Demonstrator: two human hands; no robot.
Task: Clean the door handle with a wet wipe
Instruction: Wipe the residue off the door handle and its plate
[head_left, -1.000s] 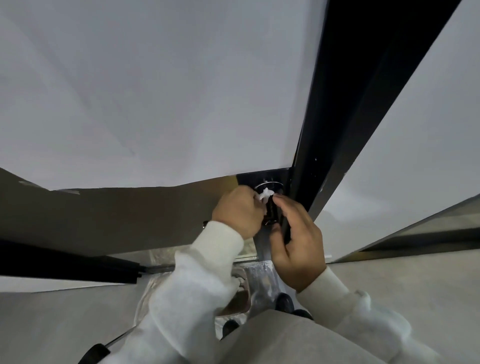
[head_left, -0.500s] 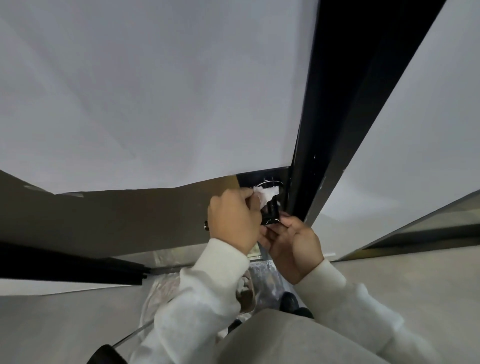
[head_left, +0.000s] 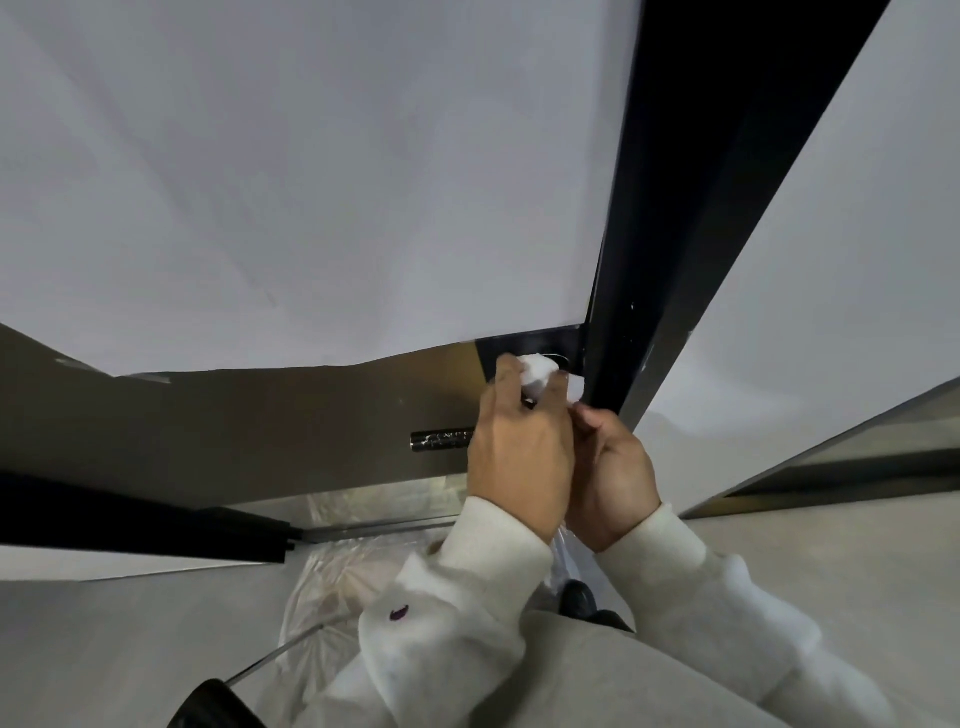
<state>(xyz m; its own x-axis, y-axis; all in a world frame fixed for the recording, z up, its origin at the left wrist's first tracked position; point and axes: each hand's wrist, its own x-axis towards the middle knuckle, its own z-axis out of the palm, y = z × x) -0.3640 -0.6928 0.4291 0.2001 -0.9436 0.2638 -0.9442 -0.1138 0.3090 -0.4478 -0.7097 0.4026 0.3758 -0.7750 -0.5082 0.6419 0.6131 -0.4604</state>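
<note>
**Technician:** White door panel (head_left: 311, 182) fills the upper view; below it sits a brown lower panel (head_left: 260, 415), with a black vertical door frame (head_left: 649, 234) at the right. Where is the work item?

**Inspector:** The door handle is a dark metal lever; only its free end (head_left: 441, 440) shows at the left of the hands. Its base, at the black mounting plate (head_left: 530, 345), is covered by the crumpled white wet wipe (head_left: 537, 374).

**Technician:** Grip state?

**Inspector:** The left hand (head_left: 519, 462) is closed around the wipe, fingers curled, pressing it against the handle base. This placement puts the wet surface on the part most touched. The right hand (head_left: 613, 483) is loosely curled just beside the left, touching it. Whether it holds a loose corner of the wipe cannot be told.

**Technician:** Why two hands?

**Inspector:** Judged: the right steadies the lever or the wipe while the left rubs.

**Technician:** Remaining work?

**Inspector:** The exposed lever end appears not yet covered. A clear plastic bin liner (head_left: 337, 571) lies below, likely for disposal.
</note>
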